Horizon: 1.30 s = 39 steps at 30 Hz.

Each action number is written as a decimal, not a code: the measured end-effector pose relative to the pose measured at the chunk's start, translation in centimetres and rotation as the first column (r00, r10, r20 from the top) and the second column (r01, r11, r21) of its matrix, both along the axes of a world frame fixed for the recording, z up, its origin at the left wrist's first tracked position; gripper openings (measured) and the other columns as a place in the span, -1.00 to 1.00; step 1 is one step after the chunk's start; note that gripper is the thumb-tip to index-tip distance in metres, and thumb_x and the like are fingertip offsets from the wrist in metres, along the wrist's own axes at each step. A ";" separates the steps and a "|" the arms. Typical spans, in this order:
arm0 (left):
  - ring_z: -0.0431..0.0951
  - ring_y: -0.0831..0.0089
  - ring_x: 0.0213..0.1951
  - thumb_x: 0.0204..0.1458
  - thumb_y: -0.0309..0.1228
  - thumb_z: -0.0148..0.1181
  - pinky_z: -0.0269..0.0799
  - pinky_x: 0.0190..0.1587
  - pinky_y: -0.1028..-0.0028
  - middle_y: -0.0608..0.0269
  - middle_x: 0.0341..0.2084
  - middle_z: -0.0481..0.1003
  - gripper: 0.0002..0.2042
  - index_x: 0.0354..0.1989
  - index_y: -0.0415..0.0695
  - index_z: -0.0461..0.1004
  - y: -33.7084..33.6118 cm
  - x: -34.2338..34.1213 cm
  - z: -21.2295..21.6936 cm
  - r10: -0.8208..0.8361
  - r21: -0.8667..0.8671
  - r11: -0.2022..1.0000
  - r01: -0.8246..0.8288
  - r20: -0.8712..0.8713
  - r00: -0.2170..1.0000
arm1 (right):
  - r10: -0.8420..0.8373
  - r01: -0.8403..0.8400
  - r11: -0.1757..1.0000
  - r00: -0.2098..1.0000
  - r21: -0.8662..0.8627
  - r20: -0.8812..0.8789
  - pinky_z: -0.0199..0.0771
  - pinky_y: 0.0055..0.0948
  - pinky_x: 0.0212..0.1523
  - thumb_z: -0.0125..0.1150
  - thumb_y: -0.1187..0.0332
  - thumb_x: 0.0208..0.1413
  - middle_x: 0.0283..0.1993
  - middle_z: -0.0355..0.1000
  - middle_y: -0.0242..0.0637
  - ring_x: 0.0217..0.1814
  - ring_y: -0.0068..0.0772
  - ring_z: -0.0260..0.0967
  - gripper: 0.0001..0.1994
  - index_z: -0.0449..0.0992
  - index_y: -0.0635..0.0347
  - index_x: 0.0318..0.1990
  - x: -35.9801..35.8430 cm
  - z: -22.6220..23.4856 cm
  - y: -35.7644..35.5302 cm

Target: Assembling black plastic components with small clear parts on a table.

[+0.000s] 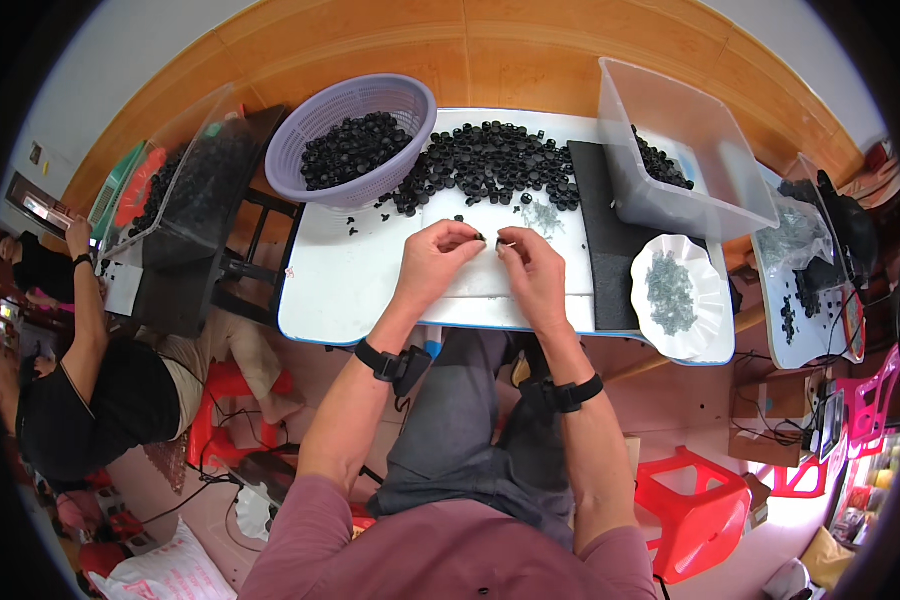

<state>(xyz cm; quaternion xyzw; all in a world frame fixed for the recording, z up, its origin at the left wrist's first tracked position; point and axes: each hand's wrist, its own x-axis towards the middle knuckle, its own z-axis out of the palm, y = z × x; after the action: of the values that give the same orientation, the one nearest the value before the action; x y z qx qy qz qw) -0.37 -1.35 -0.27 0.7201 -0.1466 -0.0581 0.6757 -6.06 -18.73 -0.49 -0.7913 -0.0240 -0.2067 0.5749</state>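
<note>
Near the front of the heap of black caps (490, 165), both hands hover over the white table (340, 285). Left hand (432, 262) pinches a small black part (480, 237) between narrow fingertips; right hand (532, 272) pinches another black piece (501, 243), fingers closed tight. Both parts are largely hidden by fingertips; their long axis and pointing direction cannot be determined.
</note>
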 end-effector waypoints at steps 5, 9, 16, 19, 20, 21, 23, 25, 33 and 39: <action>0.63 0.59 -0.25 0.12 -0.56 0.39 0.57 -0.13 0.58 0.25 -0.28 0.66 -0.81 -0.11 -0.28 0.61 -0.3 -0.3 -0.2 0.136 -0.043 0.990 -0.134 0.048 0.990 | -0.083 0.141 0.952 0.973 -0.273 0.215 0.65 -0.29 -0.04 0.25 0.63 0.15 0.33 0.32 0.02 0.01 -0.05 0.56 -0.65 0.50 0.25 0.10 0.2 0.0 0.7; 0.62 0.62 -0.34 0.07 -0.51 0.41 0.54 -0.22 0.58 0.26 -0.37 0.67 -0.81 -0.16 -0.25 0.63 -0.8 -0.5 0.4 0.136 0.136 0.978 -0.161 0.172 0.976 | -0.233 0.281 0.951 0.925 -0.130 0.299 0.62 -0.35 -0.15 0.26 0.68 0.11 0.15 0.42 -0.08 -0.15 -0.20 0.55 -0.66 0.53 0.25 0.06 -0.1 0.1 0.2; 0.64 0.57 -0.39 0.05 -0.51 0.37 0.56 -0.23 0.55 0.23 -0.40 0.67 -0.80 -0.15 -0.23 0.61 -0.6 -0.5 0.4 0.127 0.160 0.973 -0.168 0.241 0.962 | -0.379 0.435 0.892 0.867 -0.120 0.325 0.52 -0.44 -0.31 0.26 0.67 0.11 -0.20 0.52 -0.19 -0.35 -0.40 0.49 -0.79 0.59 0.29 -0.10 -1.5 3.3 -3.3; 0.64 0.54 -0.37 0.03 -0.48 0.39 0.53 -0.24 0.53 0.24 -0.42 0.66 -0.80 -0.16 -0.20 0.64 -0.5 -0.9 1.0 0.071 0.247 0.960 -0.135 0.251 0.965 | -0.328 0.351 0.909 0.935 -0.223 0.134 0.53 -0.35 -0.25 0.27 0.56 0.13 -0.30 0.55 -0.15 -0.35 -0.23 0.53 -0.88 0.62 0.27 -0.18 -1.6 3.8 -6.3; 0.64 0.51 -0.36 0.02 -0.46 0.40 0.52 -0.25 0.52 0.24 -0.41 0.66 -0.80 -0.17 -0.19 0.64 -0.6 -0.9 1.2 0.036 0.320 0.940 -0.120 0.256 0.966 | -0.268 0.258 0.902 0.963 -0.347 0.020 0.54 -0.30 -0.22 0.27 0.52 0.13 -0.30 0.57 -0.13 -0.32 -0.16 0.55 -0.90 0.63 0.26 -0.21 -1.6 3.8 -6.9; 0.64 0.51 -0.36 0.02 -0.46 0.40 0.52 -0.25 0.52 0.24 -0.41 0.66 -0.80 -0.17 -0.19 0.64 -0.6 -0.9 1.0 0.032 0.316 0.942 -0.115 0.257 0.966 | -0.264 0.225 0.898 0.963 -0.378 -0.054 0.55 -0.21 -0.16 0.28 0.45 0.12 -0.27 0.60 -0.10 -0.25 -0.06 0.58 -0.91 0.65 0.22 -0.25 -1.5 3.9 -7.1; 0.63 0.45 -0.36 0.00 -0.45 0.42 0.51 -0.27 0.50 0.23 -0.38 0.65 -0.80 -0.19 -0.17 0.67 -0.8 -0.8 0.6 0.008 0.297 0.949 -0.105 0.310 0.951 | -0.266 0.204 0.885 0.959 -0.418 -0.094 0.55 -0.19 -0.15 0.29 0.43 0.10 -0.26 0.61 -0.11 -0.24 -0.06 0.58 -0.90 0.66 0.20 -0.26 -1.1 3.3 -7.1; 0.63 0.43 -0.34 -0.01 -0.45 0.43 0.53 -0.26 0.48 0.22 -0.36 0.65 -0.80 -0.20 -0.16 0.67 -0.9 -0.9 0.7 -0.020 0.297 0.951 -0.083 0.328 0.944 | -0.276 0.163 0.876 0.941 -0.455 -0.195 0.54 -0.15 -0.14 0.35 0.36 0.05 -0.25 0.61 -0.15 -0.21 -0.07 0.58 -0.84 0.66 0.17 -0.22 -0.8 3.0 -6.6; 0.65 0.38 -0.30 -0.02 -0.46 0.45 0.57 -0.22 0.42 0.19 -0.34 0.63 -0.81 -0.20 -0.17 0.68 -0.7 -1.0 0.6 -0.089 0.321 0.946 -0.047 0.395 0.914 | -0.302 0.156 0.806 0.938 -0.571 -0.170 0.52 -0.14 -0.16 0.48 0.27 -0.03 -0.23 0.55 -0.21 -0.20 -0.08 0.56 -0.71 0.59 0.16 -0.17 -0.4 2.9 -4.1; 0.65 0.36 -0.29 -0.01 -0.46 0.44 0.57 -0.21 0.42 0.18 -0.34 0.63 -0.80 -0.19 -0.17 0.68 -0.7 -1.1 0.9 -0.058 0.305 0.951 -0.059 0.361 0.931 | -0.234 0.143 0.827 0.967 -0.543 -0.101 0.53 -0.15 -0.16 0.44 0.32 0.02 -0.23 0.55 -0.19 -0.19 -0.08 0.56 -0.75 0.58 0.20 -0.18 -0.7 1.6 -4.8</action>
<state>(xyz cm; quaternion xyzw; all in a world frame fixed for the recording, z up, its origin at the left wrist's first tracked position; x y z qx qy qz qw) -1.50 -2.06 0.64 0.8155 -0.2587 0.0550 0.5148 -6.73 -23.52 1.16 -0.9320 0.0453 -0.1821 0.3101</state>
